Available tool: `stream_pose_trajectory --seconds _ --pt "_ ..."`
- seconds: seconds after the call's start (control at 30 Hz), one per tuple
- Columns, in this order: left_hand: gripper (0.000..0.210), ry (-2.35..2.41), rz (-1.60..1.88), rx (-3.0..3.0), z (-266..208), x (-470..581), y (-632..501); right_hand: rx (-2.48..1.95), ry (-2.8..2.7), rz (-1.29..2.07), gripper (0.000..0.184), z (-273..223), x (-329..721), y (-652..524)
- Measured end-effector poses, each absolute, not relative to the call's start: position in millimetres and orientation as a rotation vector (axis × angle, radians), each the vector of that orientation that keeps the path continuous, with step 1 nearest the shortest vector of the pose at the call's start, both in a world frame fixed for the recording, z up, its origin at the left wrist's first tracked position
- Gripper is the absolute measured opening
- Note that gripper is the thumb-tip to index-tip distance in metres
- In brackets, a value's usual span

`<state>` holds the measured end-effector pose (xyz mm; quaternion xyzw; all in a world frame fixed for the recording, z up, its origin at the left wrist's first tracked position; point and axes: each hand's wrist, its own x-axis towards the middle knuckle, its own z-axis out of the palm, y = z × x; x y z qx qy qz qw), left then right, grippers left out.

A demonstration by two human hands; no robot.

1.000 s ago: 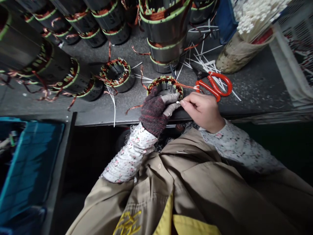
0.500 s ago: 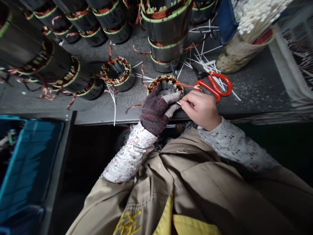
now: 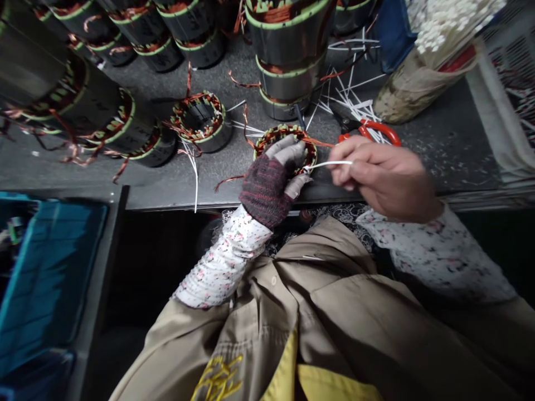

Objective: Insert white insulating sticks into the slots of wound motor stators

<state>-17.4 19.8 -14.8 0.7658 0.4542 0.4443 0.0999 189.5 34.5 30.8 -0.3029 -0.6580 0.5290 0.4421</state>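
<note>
A motor stator with copper windings and a pale green rim stands near the bench's front edge. My left hand, in a dark knitted glove with wrapped fingertips, grips its near right rim, covering part of the opening. A white cable tie runs from the rim beside my left thumb to my bare right hand. The fingers of that hand are closed on the tie's free end, right of the stator. Red-handled scissors lie just behind my right hand, partly hidden by it.
Another wound stator stands to the left, beside stacked stators. A taller stack rises behind. Loose white ties lie near a container packed with more ties. A blue crate sits lower left.
My right hand has moved right, away from the stator's rim, and the white tie now shows stretched between them. My left hand stays on the stator, its fingers slightly shifted.
</note>
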Motion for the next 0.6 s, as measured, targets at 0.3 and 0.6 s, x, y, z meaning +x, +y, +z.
stream_pose_trajectory --seconds 0.3,0.6 --pt "0.072 1.481 1.207 2.115 -15 -1 12 -0.791 -1.34 1.424 0.043 35 187 43" --pt "0.076 1.517 1.14 2.455 2 0 -9 -0.778 -1.773 0.581 0.046 -2 159 65"
